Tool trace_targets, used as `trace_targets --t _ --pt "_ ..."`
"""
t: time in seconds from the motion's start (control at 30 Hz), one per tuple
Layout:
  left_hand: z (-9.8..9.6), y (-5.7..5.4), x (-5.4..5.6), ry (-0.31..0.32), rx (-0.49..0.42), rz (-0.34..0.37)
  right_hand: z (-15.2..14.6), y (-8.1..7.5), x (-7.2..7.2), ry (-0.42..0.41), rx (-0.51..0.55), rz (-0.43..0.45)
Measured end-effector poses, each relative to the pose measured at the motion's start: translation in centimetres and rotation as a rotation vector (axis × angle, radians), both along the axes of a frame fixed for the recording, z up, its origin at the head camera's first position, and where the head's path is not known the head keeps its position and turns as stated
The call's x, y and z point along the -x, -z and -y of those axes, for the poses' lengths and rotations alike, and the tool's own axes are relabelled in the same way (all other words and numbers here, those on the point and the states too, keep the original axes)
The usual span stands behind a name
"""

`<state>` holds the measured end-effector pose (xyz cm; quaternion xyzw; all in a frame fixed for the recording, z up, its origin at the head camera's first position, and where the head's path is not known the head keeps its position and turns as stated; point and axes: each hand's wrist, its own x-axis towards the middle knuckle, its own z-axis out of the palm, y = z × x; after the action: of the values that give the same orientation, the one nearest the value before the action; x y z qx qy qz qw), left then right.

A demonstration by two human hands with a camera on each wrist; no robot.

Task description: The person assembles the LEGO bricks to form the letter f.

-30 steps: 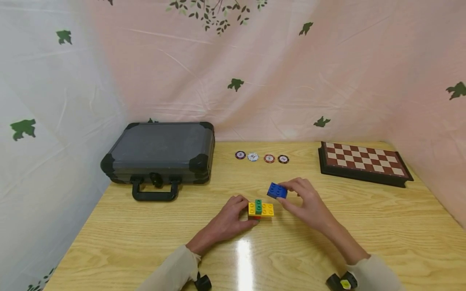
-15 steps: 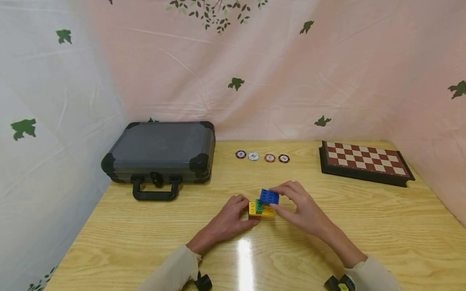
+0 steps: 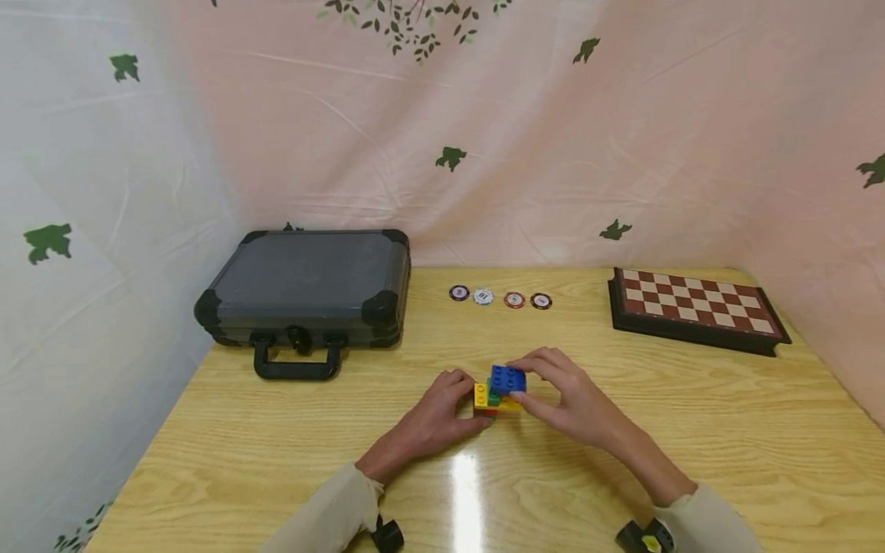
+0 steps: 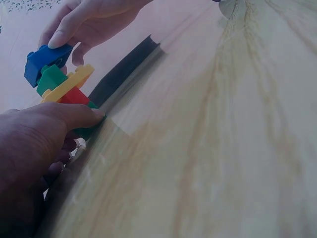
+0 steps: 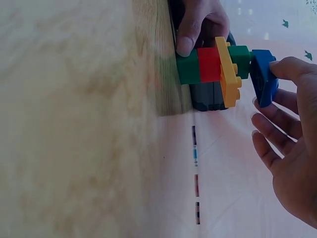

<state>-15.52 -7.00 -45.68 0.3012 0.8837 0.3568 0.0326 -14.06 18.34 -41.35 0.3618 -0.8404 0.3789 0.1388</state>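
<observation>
A small tower of toy building bricks stands on the table between the hands. From the bottom up it has a green brick (image 5: 188,70), a red brick (image 5: 209,64), a flat yellow plate (image 5: 228,74) and a narrower green brick (image 5: 239,57). The left hand (image 3: 437,416) grips the tower low down, its thumb against the bottom green brick. Between thumb and fingers, the right hand (image 3: 579,401) pinches a blue brick (image 3: 506,379). In both wrist views the blue brick is tilted at the upper green brick's top, one end close against it.
A dark grey case (image 3: 311,276) with a black handle lies at the back left. Several poker chips (image 3: 515,299) form a row at the table's back, and a folded chessboard (image 3: 697,303) lies back right. Patterned cloth (image 3: 449,207) hangs behind the wooden table (image 3: 228,453).
The right hand has brought the blue brick left and down from beside the tower onto its top. The left hand keeps its grip in the same place.
</observation>
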Motion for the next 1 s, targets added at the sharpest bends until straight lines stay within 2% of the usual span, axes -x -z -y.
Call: trace_targets --t 0.37,1.0 --pt "0.0 -0.1 0.0 0.006 -0.008 -0.002 -0.2 -0.5 0.2 -0.055 -0.037 0.023" --pt "0.0 -0.2 -0.2 0.0 0.002 -0.001 -0.3 -1.8 0.4 -0.055 -0.191 -0.056"
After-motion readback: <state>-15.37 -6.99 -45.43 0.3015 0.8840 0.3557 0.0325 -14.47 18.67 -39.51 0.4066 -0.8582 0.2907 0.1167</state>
